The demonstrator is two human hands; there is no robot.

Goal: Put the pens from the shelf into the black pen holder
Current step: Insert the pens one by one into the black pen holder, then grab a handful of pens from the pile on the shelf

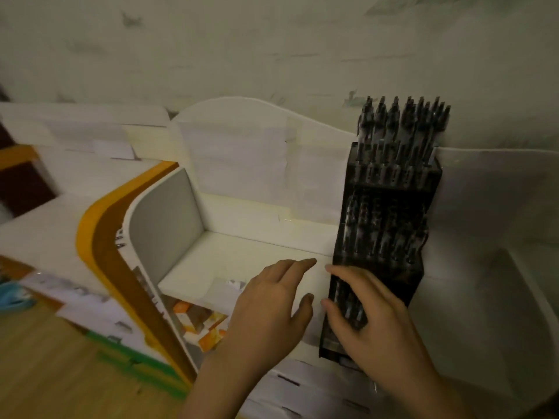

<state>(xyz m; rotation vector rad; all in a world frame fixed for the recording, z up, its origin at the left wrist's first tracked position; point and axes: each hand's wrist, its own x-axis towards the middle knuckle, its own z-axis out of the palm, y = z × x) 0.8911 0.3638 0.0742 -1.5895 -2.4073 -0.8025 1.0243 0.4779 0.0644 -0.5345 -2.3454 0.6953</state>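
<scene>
A tall black pen holder [390, 213] stands on the white shelf [242, 255], against its right wall. It is filled with several dark pens [402, 125] whose tops stick up above its rim. My right hand [375, 325] rests on the holder's lower front, fingers spread and lightly bent over it. My left hand [269, 309] hovers over the shelf floor just left of the holder, fingers straight and holding nothing. I see no loose pens on the shelf floor.
A grey-white divider [163, 213] bounds the shelf compartment on the left. Beside it lean orange-edged boxes [99, 237]. A small printed box [199, 322] sits below the shelf front. Wooden desk surface [45, 373] lies at lower left. A wall [272, 49] rises behind.
</scene>
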